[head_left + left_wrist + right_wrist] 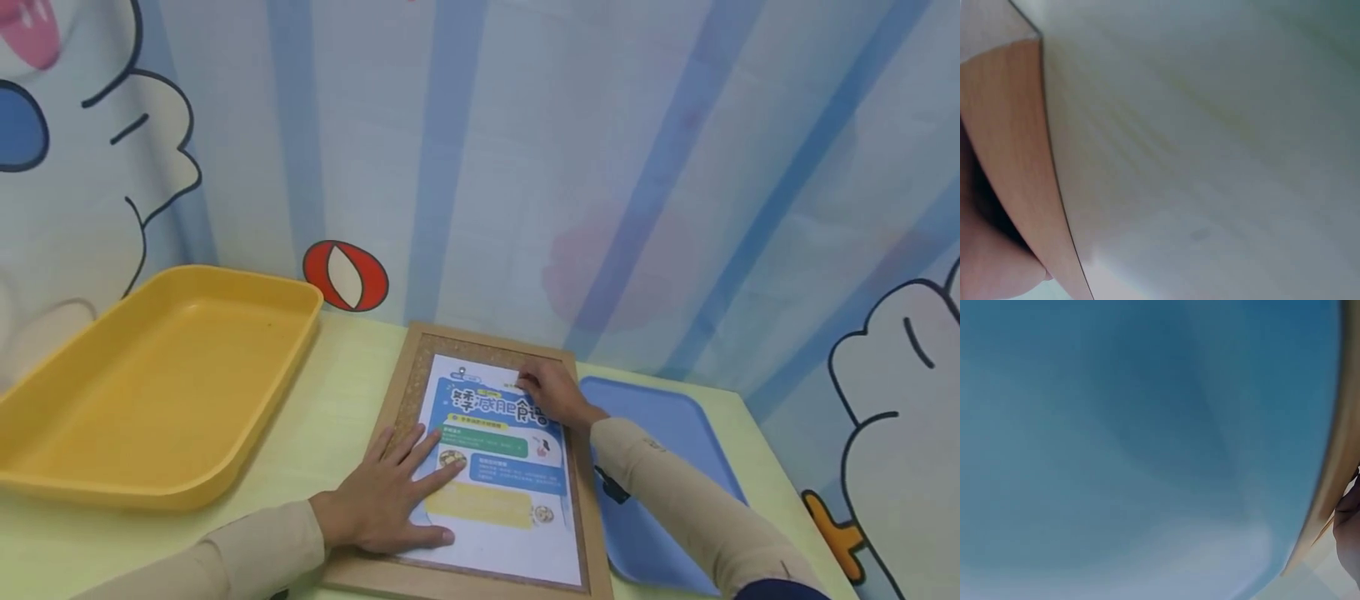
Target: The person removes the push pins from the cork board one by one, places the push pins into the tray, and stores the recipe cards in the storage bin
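Note:
A printed sheet (510,542) with blue, green and yellow panels and large Chinese characters lies on a wood-framed cork board (411,387). My left hand (386,492) rests on the sheet's lower left side, fingers spread. At the sheet's upper right corner, my right hand (555,393) has its fingertips bunched together against the paper; whatever may be between them is hidden. In the left wrist view, the wooden frame (1013,125) runs beside part of the left hand (997,262). The right wrist view catches only a bit of the right hand (1349,534) past the frame edge (1329,481).
A deep yellow tray (172,375) stands left of the board on the pale yellow table (330,392). To the right, a blue tray (660,417) lies partly under the right forearm. Behind the table hangs a striped cartoon-printed curtain (495,167).

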### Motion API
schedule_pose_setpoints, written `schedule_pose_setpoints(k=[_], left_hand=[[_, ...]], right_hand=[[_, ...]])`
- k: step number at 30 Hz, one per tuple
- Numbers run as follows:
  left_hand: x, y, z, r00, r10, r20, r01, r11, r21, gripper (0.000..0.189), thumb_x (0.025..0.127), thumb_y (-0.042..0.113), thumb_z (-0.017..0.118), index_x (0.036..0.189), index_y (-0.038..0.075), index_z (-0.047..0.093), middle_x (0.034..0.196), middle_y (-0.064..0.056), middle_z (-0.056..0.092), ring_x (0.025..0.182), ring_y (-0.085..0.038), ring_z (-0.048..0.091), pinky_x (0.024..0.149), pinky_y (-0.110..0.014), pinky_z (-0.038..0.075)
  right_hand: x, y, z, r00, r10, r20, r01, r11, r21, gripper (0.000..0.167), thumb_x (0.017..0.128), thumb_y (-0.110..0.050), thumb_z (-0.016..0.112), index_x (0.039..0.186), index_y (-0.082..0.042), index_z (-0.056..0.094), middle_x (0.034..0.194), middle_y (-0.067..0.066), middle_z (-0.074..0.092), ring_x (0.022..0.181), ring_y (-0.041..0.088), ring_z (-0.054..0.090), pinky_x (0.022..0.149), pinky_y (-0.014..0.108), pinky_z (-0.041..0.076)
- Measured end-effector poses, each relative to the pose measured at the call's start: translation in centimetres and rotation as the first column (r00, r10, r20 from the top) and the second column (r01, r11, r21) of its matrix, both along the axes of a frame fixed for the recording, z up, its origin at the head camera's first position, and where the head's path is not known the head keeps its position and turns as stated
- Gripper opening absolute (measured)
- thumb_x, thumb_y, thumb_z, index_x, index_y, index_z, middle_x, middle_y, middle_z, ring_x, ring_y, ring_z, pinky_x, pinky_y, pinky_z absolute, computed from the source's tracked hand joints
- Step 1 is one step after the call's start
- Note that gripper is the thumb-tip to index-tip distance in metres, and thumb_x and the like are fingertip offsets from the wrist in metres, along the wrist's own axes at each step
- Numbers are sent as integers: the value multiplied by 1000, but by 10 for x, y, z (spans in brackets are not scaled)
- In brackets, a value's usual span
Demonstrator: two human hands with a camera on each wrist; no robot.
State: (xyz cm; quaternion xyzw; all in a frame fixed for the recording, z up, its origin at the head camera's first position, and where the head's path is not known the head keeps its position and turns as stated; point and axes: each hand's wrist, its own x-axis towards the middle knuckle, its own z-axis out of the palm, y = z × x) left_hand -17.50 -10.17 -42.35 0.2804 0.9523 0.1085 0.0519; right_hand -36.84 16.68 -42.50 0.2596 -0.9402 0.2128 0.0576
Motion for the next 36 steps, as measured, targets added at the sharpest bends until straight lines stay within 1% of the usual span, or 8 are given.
schedule_pose_setpoints(k=[8, 16, 21, 26, 32, 36], left_hand=[[0, 0, -2, 1000, -16, -13, 16, 1000, 12, 84, 85, 81, 44, 156, 35, 34, 168, -14, 18, 155, -42, 11, 118, -70, 7], [-1, 0, -2, 1000, -3, -3, 3, 1000, -1, 85, 85, 82, 43, 156, 36, 32, 168, -12, 17, 155, -41, 10, 119, -69, 7], [0, -1, -1, 1000, -5, -10, 5, 1000, -3, 85, 85, 81, 42, 156, 35, 32, 168, -12, 17, 155, -40, 10, 120, -68, 7], [-1, -1, -2, 1000, -15, -28, 14, 1000, -4, 85, 86, 81, 42, 156, 35, 33, 168, -13, 18, 155, -41, 11, 119, -68, 8], [-1, -1, -2, 1000, -11, -19, 11, 1000, -7, 85, 86, 82, 41, 156, 35, 32, 168, -13, 17, 155, -41, 11, 120, -68, 7], [-1, -1, -3, 999, -23, -28, 23, 1000, -6, 84, 86, 81, 41, 156, 35, 32, 168, -14, 18, 155, -41, 11, 119, -69, 8]], right_hand=[[1, 1, 0, 1000, -17, 26, 17, 1000, 9, 8, 99, -14, 62, 98, -13, 70, 86, 0, 65, 76, 13, 58, 72, 29, 49], [-1, -1, -1, 1000, -20, 21, 19, 999, 29, 9, 99, -15, 62, 101, -12, 70, 87, 0, 66, 76, 13, 59, 72, 30, 50], [-1, -6, 0, 999, -31, 30, 30, 999, 23, 10, 100, -16, 62, 102, -11, 70, 90, 2, 67, 78, 13, 59, 74, 31, 51], [0, -10, 1, 999, -43, 26, 43, 999, 13, 10, 99, -16, 63, 101, -10, 71, 90, 2, 66, 78, 14, 58, 73, 31, 50], [1, -10, 0, 999, -37, 39, 37, 999, -10, 10, 99, -16, 63, 102, -10, 71, 90, 2, 66, 78, 15, 58, 72, 30, 49], [1, -8, 0, 998, -32, 45, 32, 999, -1, 10, 99, -17, 64, 102, -11, 71, 91, 2, 66, 79, 14, 58, 74, 30, 49]])
